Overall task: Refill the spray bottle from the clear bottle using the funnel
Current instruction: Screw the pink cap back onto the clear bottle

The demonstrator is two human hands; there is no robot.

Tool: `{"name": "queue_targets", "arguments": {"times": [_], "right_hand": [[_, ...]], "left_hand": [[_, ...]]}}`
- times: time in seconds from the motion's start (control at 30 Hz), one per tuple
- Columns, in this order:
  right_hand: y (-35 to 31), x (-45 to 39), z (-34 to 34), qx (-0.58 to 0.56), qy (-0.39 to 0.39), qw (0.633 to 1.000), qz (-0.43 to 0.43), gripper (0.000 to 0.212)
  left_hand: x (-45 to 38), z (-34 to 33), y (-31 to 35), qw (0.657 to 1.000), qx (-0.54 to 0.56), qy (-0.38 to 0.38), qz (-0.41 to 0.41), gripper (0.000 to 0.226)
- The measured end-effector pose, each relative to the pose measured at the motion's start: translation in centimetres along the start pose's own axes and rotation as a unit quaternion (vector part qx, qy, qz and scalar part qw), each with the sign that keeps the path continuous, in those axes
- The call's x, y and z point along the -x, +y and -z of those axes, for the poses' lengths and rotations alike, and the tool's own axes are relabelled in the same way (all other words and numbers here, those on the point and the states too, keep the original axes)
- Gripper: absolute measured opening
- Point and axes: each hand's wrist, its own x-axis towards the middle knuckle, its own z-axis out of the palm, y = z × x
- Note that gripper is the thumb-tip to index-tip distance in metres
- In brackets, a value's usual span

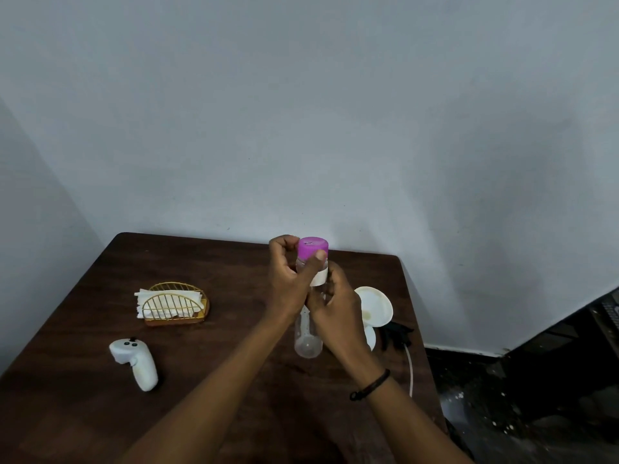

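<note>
Across the lower frame a dark wooden table (100,413) carries everything. At centre both hands hold the clear bottle (308,339) upright above it — the left hand (288,283) pinches the purple cap (313,246) between thumb and curled fingers, the right hand (338,309) wraps the body. Right of them lies a white funnel (375,304), with a black spray head (397,334) beside it. Left of centre sit a gold wire napkin holder (174,304) and a white controller (137,363)

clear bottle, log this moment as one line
stage: uncapping | left hand: pinches pink cap | right hand: grips clear bottle, upright | funnel: on table
</note>
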Motion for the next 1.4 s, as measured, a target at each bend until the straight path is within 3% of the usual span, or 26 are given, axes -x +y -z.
{"name": "queue_targets", "arguments": {"times": [0.07,0.27,0.3,0.37,0.47,0.63,0.77,0.97,1.07,1.17,1.23,1.4], "right_hand": [[0.0,0.0,0.0,-0.002,-0.002,1.000,0.000,0.035],[0.5,0.1,-0.2,-0.013,0.006,1.000,-0.013,0.038],[0.5,0.1,-0.2,-0.015,0.007,1.000,-0.015,0.037],[0.4,0.1,-0.2,-0.019,0.006,1.000,-0.018,0.037],[0.4,0.1,-0.2,-0.016,0.006,1.000,-0.019,0.040],[0.4,0.4,-0.5,-0.019,0.003,1.000,-0.016,0.042],[0.7,0.6,-0.6,-0.019,0.000,1.000,-0.016,0.039],[0.7,0.6,-0.7,-0.016,0.006,1.000,-0.012,0.031],[0.8,0.6,-0.9,-0.016,0.009,1.000,-0.012,0.038],[0.8,0.6,-1.0,-0.014,0.007,1.000,-0.012,0.037],[0.8,0.5,-1.1,-0.018,0.002,1.000,-0.012,0.033],[0.8,0.5,-1.3,-0.010,-0.007,1.000,-0.001,0.028]], "left_hand": [[-0.1,-0.2,0.3,1.000,0.014,0.014,0.005,0.044],[0.1,0.2,0.2,0.999,0.018,-0.049,0.010,0.031],[0.2,0.2,0.2,0.998,0.014,-0.053,0.012,0.039],[0.0,0.3,-0.1,0.999,-0.001,-0.030,0.016,0.047],[-0.2,0.3,-0.2,0.999,0.007,0.034,0.023,0.019],[0.6,0.7,-0.6,0.999,0.044,-0.008,0.014,0.042],[0.3,0.6,-0.5,0.999,0.033,0.035,0.022,0.021],[0.7,0.8,-0.6,1.000,0.013,-0.002,0.007,0.036],[0.7,0.8,-0.5,1.000,0.012,-0.005,0.022,0.043],[0.6,0.9,-0.6,0.999,0.024,-0.025,0.014,0.038],[0.5,0.9,-0.6,1.000,0.017,-0.014,0.014,0.046],[0.5,1.4,-0.6,0.999,0.029,-0.018,0.040,0.036]]}}
